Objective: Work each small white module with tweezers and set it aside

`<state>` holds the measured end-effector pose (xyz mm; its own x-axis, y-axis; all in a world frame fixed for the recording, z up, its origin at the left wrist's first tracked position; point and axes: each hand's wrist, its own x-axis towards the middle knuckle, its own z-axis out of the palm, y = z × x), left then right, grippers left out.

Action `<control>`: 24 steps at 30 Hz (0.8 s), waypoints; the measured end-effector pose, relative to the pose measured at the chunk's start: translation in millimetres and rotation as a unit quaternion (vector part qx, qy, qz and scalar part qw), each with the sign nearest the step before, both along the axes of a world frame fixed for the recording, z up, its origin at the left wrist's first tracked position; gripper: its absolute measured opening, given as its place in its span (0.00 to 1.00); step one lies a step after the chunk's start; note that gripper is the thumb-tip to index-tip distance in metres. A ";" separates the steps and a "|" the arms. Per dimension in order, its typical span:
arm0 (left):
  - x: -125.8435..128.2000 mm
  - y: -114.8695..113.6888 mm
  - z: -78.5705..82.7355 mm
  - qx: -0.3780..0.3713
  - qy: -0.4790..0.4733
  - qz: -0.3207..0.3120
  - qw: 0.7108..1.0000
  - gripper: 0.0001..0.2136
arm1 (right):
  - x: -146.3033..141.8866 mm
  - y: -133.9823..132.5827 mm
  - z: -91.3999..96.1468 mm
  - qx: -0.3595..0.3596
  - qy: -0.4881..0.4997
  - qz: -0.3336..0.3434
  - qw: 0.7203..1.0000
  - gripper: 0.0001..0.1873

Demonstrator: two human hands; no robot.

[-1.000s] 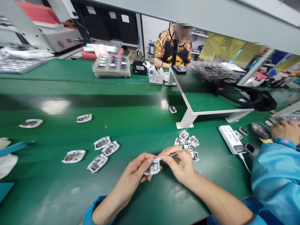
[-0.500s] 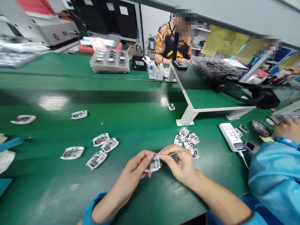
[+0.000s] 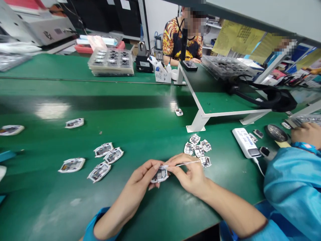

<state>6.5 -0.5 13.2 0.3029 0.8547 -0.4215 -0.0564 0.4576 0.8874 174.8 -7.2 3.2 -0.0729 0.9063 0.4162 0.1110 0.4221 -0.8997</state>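
My left hand [image 3: 144, 175] pinches a small white-framed electronic part [image 3: 159, 174] just above the green table [image 3: 140, 120]. My right hand [image 3: 187, 174] grips thin metal tweezers [image 3: 187, 163], whose tip rests at the top edge of that part. A cluster of similar small parts [image 3: 198, 150] lies just beyond my right hand. Several larger white-framed parts [image 3: 104, 157] lie scattered to the left of my left hand.
A white device with a cable [image 3: 244, 142] lies right of the cluster. A co-worker's hand [image 3: 307, 134] in a blue sleeve works at the far right. A white bracket stand [image 3: 200, 118] carries a raised shelf. Stacked trays [image 3: 111, 62] and another person [image 3: 182, 43] are at the far side.
Both hands keep the same hold on the part and tweezers. The view has shifted slightly, so everything sits a little more left and up in frame.
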 end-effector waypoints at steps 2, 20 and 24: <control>-0.5 0.6 2.0 -0.015 -0.017 0.003 1.000 0.17 | -1.1 -0.2 -0.2 -0.008 0.034 -0.004 0.999 0.03; -0.7 0.6 3.5 -0.021 -0.024 0.010 0.999 0.19 | -0.6 2.4 -2.7 -0.052 0.119 0.001 0.992 0.01; -3.2 0.2 3.5 -0.035 -0.052 0.006 0.998 0.18 | -3.9 1.2 -6.2 -0.064 0.170 -0.002 0.983 0.02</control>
